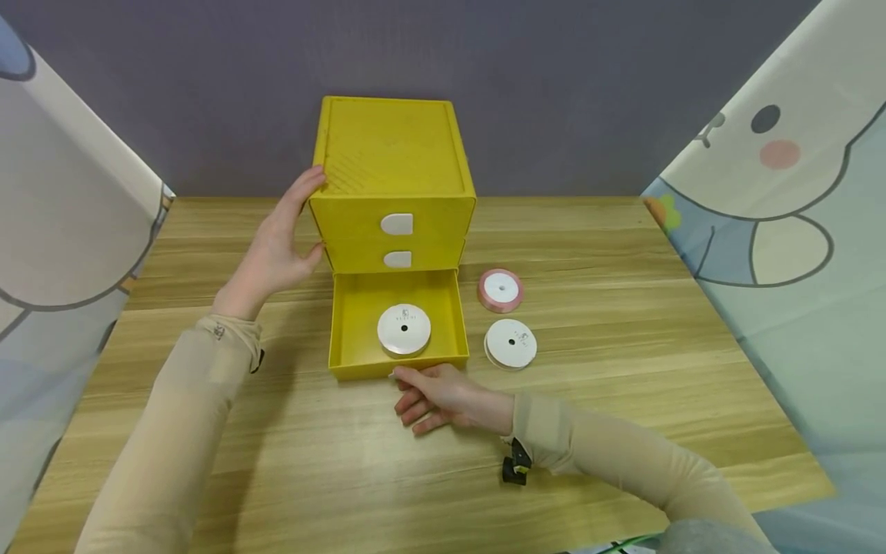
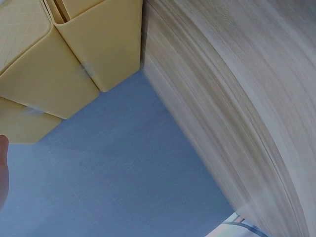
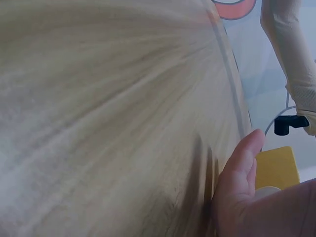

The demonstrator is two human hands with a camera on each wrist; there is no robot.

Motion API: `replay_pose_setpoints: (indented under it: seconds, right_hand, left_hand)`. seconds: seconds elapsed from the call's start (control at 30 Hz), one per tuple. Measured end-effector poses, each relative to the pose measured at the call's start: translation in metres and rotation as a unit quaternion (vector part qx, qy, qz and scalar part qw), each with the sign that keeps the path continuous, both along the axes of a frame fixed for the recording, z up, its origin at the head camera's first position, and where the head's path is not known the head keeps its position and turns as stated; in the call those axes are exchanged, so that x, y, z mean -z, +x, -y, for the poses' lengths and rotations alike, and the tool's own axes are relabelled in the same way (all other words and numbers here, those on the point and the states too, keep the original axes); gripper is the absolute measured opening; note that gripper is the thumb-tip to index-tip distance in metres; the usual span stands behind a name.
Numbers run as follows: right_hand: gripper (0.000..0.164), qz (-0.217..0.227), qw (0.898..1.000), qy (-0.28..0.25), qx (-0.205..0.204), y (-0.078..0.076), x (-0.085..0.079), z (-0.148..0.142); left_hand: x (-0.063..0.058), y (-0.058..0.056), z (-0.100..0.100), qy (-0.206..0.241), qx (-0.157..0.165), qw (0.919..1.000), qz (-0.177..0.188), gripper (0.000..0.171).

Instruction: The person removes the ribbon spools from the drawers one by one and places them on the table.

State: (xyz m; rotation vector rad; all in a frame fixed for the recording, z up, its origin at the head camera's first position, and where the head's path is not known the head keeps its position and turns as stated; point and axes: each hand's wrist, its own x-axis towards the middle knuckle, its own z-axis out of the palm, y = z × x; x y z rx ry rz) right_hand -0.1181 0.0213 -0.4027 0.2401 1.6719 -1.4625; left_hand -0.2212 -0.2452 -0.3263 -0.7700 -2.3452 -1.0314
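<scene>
A yellow drawer cabinet (image 1: 394, 146) stands near the back of the table, its bottom drawer (image 1: 353, 327) pulled out. Inside that drawer lies a white ribbon spool (image 1: 404, 329). My left hand (image 1: 273, 250) presses against the cabinet's left side, fingertips at the top edge and thumb lower down near the front. At the drawer's front, my right hand (image 1: 446, 396) pinches the small white handle between thumb and index finger, the other fingers loosely bent below. In the left wrist view only a bit of the left hand (image 2: 3, 170) shows beside the yellow cabinet (image 2: 44, 74).
To the right of the drawer, a pink-edged ribbon spool (image 1: 501, 289) and another white spool (image 1: 511, 343) lie on the wooden table (image 1: 623, 362). A grey wall panel (image 1: 567, 92) rises behind the cabinet. Cartoon-printed curtains (image 1: 782, 192) border both sides.
</scene>
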Motion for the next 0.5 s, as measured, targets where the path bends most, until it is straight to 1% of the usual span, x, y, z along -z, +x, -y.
replay_pose_setpoints:
  seconds: [0.27,0.5]
  right_hand:
    - [0.045,0.001,1.0,0.0,-0.001,0.0074,-0.0005,-0.0029]
    - [0.045,-0.006,1.0,0.0,-0.005,0.0107,-0.0009,-0.004]
  left_hand:
    - [0.0003,-0.0005,-0.0008,0.0,0.003,1.0,-0.003,0.09]
    - [0.0015,-0.0013,-0.0009,0.003,0.002,1.0,-0.002,0.089]
